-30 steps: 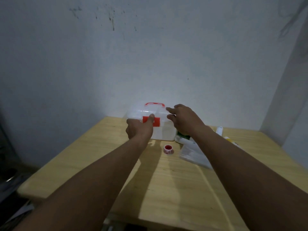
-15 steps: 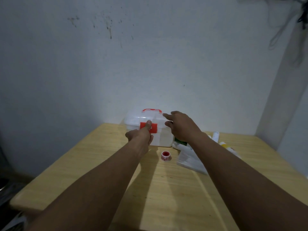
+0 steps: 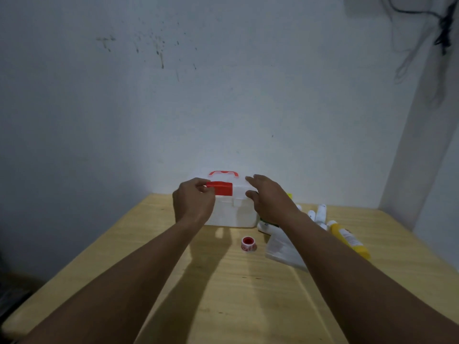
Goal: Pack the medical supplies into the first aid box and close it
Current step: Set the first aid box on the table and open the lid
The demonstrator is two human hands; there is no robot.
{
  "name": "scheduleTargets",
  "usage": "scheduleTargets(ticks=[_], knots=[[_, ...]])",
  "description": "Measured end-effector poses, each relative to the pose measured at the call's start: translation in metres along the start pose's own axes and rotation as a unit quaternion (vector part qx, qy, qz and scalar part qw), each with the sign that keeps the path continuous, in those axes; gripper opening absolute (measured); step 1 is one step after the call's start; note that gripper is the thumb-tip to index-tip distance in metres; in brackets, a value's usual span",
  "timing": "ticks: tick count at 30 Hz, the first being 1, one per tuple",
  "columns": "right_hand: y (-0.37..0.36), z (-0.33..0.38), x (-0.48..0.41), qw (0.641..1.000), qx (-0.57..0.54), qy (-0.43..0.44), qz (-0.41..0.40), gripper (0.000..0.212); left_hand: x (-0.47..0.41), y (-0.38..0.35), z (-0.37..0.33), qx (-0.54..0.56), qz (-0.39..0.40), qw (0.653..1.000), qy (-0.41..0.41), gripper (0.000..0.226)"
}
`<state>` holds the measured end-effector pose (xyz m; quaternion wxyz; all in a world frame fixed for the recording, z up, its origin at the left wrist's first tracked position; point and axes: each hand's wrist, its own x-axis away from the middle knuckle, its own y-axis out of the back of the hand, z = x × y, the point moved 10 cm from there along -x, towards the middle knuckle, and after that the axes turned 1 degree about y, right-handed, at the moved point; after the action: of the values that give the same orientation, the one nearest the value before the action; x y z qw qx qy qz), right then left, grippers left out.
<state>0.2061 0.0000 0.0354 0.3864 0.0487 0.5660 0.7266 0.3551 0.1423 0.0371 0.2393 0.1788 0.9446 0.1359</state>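
A white first aid box (image 3: 233,214) with a clear lid and a red handle stands at the far side of the wooden table (image 3: 223,289). My left hand (image 3: 192,203) pinches the red front latch (image 3: 221,188), which is tipped up away from the box. Spread over the lid's right end, my right hand (image 3: 269,201) has its fingers apart. A small red tape roll (image 3: 248,244) lies in front of the box. To the right lie a clear plastic packet (image 3: 283,249), white tubes (image 3: 320,213) and a yellow bottle (image 3: 347,238).
A pale wall stands right behind the box. Dark cables (image 3: 442,28) hang at the upper right corner. The table's left edge drops off to a dark floor.
My left hand has shifted from pressing its thumb on the red latch to pinching it and lifting it up. The right hand stays on the lid. The camera view has tilted upward.
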Motion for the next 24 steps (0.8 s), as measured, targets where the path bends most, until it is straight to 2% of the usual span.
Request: scheduleTargets(ticks=[3,5,8,10,14,19,24], knots=[[-0.002,-0.006,0.002,0.998,-0.053,-0.031,-0.003,0.048,-0.012,0.006,0.007,-0.055,-0.015,0.997,-0.043,0.04],[-0.004,-0.008,0.002,0.996,-0.077,-0.037,-0.002,0.049,-0.021,0.004,0.021,-0.068,-0.011,0.998,-0.014,0.066],[-0.011,-0.011,0.006,0.994,-0.095,-0.05,0.005,0.058,-0.026,-0.006,0.039,-0.06,0.053,0.996,0.04,0.097],[-0.014,-0.015,0.008,0.993,-0.1,-0.07,0.006,0.065,-0.025,-0.011,0.042,-0.061,0.084,0.994,0.037,0.095],[-0.013,-0.02,0.01,0.991,-0.11,-0.08,-0.005,0.067,-0.019,-0.005,0.034,-0.059,0.063,0.996,0.02,0.085],[-0.006,-0.029,0.008,0.986,-0.13,-0.096,-0.045,0.068,-0.024,0.005,0.025,-0.075,0.039,0.996,0.011,0.094],[0.014,-0.024,0.002,0.978,-0.165,-0.087,-0.098,0.062,-0.039,0.011,0.009,0.001,0.026,0.999,0.024,0.095]])
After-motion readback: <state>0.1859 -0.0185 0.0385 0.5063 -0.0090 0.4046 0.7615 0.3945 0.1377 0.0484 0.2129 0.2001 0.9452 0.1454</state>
